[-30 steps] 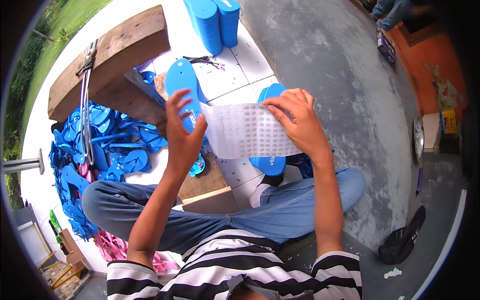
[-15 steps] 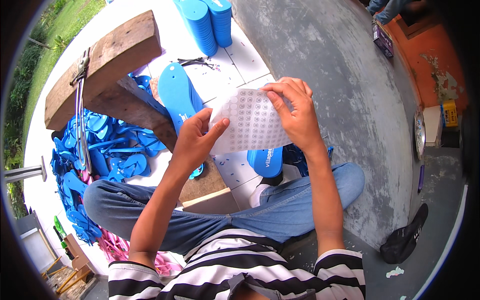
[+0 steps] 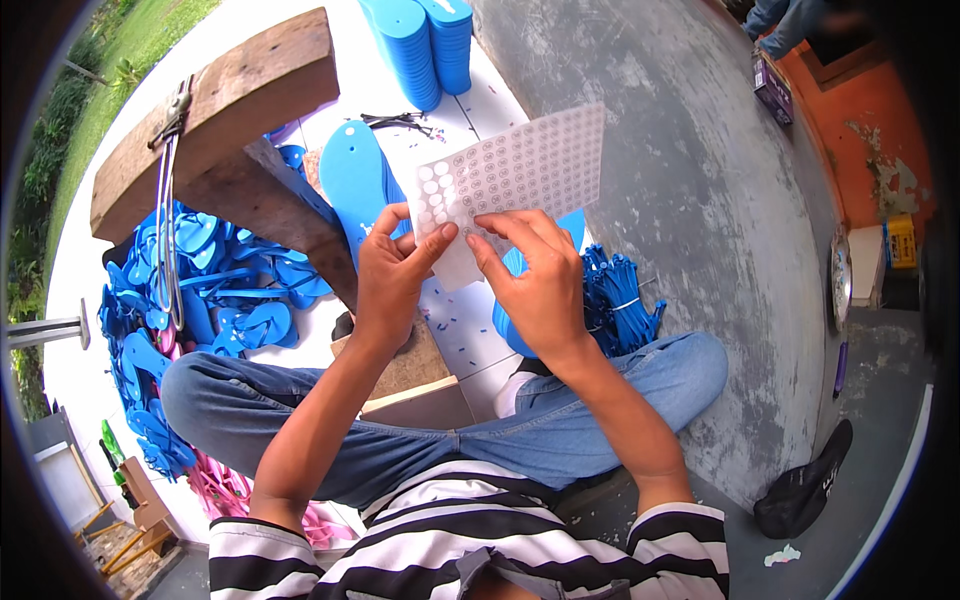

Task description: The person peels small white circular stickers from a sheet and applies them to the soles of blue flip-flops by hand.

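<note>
I hold up a clear sheet of small round stickers [image 3: 520,175] with both hands. My left hand [image 3: 392,275] pinches its lower left corner, thumb on the front. My right hand [image 3: 538,280] grips the bottom edge beside it, fingertips on the sheet. Part of the sheet's left side has bare round gaps. Behind the sheet a blue flip-flop sole [image 3: 355,180] lies on the white tiles, and another blue sole [image 3: 515,320] shows under my right hand.
A heavy wooden beam [image 3: 215,115] with a metal tool stands at left. Heaps of blue sandal straps [image 3: 200,290] lie beyond my left knee, a bundle of blue straps [image 3: 620,295] by my right knee. Stacked blue soles [image 3: 420,40] stand far ahead. A black cap [image 3: 805,485] lies right.
The sticker sheet has risen and turned so it stretches up to the right. Both hands slid together to its lower left corner; the right hand came down from the sheet's top edge.
</note>
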`<move>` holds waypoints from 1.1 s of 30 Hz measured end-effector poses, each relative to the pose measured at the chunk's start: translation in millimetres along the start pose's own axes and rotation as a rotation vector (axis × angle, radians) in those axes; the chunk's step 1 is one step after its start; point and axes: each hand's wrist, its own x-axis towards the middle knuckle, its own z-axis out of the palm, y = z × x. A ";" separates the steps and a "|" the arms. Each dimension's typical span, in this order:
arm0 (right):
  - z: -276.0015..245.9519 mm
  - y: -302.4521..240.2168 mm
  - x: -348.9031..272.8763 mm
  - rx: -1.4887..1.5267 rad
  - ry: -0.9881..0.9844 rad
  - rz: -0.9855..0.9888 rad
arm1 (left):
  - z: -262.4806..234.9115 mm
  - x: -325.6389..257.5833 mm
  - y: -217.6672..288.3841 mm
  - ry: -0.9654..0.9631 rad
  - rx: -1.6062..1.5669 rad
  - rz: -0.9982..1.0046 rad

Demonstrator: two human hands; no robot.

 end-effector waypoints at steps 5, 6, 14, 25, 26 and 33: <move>0.2 -1.2 0.8 0.127 -0.023 0.070 | 1.4 -3.2 -2.7 0.003 -0.006 0.040; 0.1 -1.2 1.1 0.133 -0.022 0.072 | 2.6 -4.0 -2.2 0.002 0.009 0.049; -0.1 -2.1 2.5 0.169 -0.056 0.087 | 2.7 -7.3 -2.2 0.003 0.040 0.044; 11.2 -3.9 -1.2 0.234 -0.018 0.069 | -3.3 -11.0 2.9 0.012 0.023 0.061; 11.2 -4.6 -1.9 0.248 -0.023 0.083 | -1.9 -11.1 2.8 0.018 0.025 0.073; 17.4 -3.7 -2.1 0.253 -0.051 0.049 | -4.7 -11.1 -4.5 0.053 0.114 0.170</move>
